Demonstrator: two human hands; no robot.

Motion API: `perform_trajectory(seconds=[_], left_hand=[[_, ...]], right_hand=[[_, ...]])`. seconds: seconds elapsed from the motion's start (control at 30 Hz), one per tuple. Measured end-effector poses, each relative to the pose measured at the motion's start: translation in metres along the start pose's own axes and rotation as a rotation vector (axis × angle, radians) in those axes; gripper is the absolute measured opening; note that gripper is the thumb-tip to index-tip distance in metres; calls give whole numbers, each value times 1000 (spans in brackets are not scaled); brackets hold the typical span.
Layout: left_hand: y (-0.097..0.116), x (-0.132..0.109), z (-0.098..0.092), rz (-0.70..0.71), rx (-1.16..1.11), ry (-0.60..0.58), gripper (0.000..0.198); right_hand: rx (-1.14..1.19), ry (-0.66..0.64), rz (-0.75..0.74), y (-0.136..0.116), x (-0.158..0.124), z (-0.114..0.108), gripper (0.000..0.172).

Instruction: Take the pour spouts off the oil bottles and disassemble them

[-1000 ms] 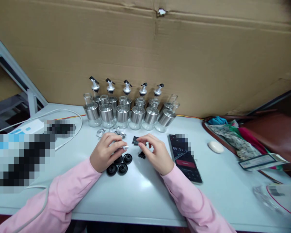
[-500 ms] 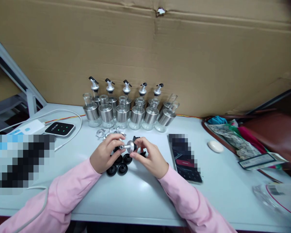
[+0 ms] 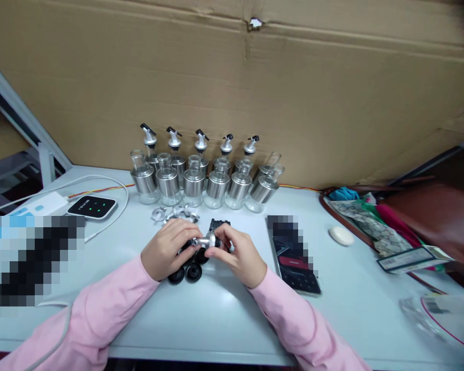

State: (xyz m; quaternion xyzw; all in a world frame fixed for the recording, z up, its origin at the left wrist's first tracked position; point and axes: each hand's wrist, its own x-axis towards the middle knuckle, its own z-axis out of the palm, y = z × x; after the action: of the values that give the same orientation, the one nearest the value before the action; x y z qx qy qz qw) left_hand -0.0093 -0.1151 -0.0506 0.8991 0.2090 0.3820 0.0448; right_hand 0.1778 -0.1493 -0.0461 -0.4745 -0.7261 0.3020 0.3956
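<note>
Both my hands meet over the white table [image 3: 216, 314]. My left hand [image 3: 167, 250] and my right hand [image 3: 237, 253] pinch a small silver pourer spout [image 3: 205, 241] between their fingertips, with a black part at its right end. Under my left hand lie several black round stoppers [image 3: 192, 272]. Loose silver spout pieces [image 3: 174, 212] lie just beyond my hands, and a small black part [image 3: 218, 224] sits behind my right fingers. Both sleeves are pink.
Two rows of small glass bottles with steel bands [image 3: 195, 180] stand at the back against a cardboard wall [image 3: 232, 82]; the rear ones carry pourers. A phone [image 3: 294, 257] lies right of my hands, a white oval object [image 3: 341, 236] further right. A black device [image 3: 93, 207] and cables sit left.
My hands came together: the left brought the silver spout to the right hand, which had held a black piece. Both now grip the spout, lower and closer to the stoppers.
</note>
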Motion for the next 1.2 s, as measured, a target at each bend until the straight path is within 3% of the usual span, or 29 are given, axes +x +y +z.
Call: perform_trajectory(seconds=[0.23,0.43,0.73,1.07,1.2], left_hand=[[5,3,1,12,17,-38,14],[-2,2,-4,-6,6,-107,20],[-6,7,-14,-18,-69,-237,40],[-7,10,-18,-50,-158,-285,41],[-8,10,-18,-64,-210,-279,41]], right_hand=[[2,22,33,-4,-3,1,36],[223,-118,162,-8,-6,2,29],[312,-124,127,-18,-8,2,21],[294,-39,126,-23,-7,8,18],[203,3,55,-22,-8,10,16]])
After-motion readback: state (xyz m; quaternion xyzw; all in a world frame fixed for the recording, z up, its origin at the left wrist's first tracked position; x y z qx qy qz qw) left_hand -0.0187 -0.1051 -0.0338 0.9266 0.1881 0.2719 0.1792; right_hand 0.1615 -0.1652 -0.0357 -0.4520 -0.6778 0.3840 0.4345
